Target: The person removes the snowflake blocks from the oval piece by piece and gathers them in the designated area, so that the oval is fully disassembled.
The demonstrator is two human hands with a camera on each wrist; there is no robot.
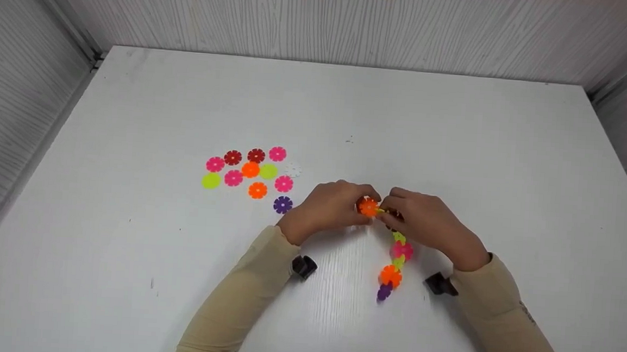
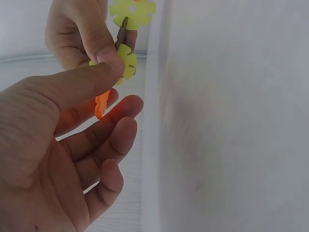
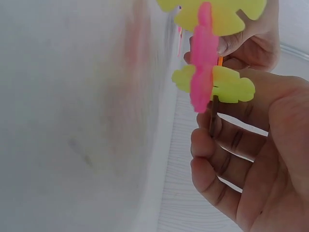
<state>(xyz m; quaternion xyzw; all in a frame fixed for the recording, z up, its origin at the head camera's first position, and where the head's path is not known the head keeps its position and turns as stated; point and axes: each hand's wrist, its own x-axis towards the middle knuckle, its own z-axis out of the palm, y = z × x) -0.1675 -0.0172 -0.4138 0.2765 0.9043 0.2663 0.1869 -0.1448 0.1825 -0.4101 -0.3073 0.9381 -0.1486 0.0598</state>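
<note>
Head view: a left hand [image 1: 333,203] and a right hand [image 1: 425,220] meet over a white, flat worktop [image 1: 122,273]. The left hand is nearly closed and pinches a bright orange, flower-shaped plastic disc [image 1: 368,207]. The right hand is also nearly closed and grips the top of a chain of bright plastic flower discs [image 1: 402,251], which runs down toward the person. Yellow-green, pink and orange discs show along it, and a small purple flower disc [image 1: 385,292] is at the low end. Left of the hands lie loose flat flower discs [image 1: 233,178] in pink, red, orange, yellow-green, white and purple. The loose purple one is just beside the left wrist. Both arms wear tan sleeves [image 1: 246,291]. Left wrist view: the thumb and first finger hold the orange disc, seen from its edge, and the other fingers bend loosely. A yellow flower disc [image 2: 129,63] is right by the thumb tip. A thin brown disc [image 2: 121,36] joins it to another yellow one above. Right wrist view: a pink flower disc [image 3: 203,58], seen from its edge, sits between two yellow ones. The right hand's fingers curl at the brown disc, below the lower yellow one.
</note>
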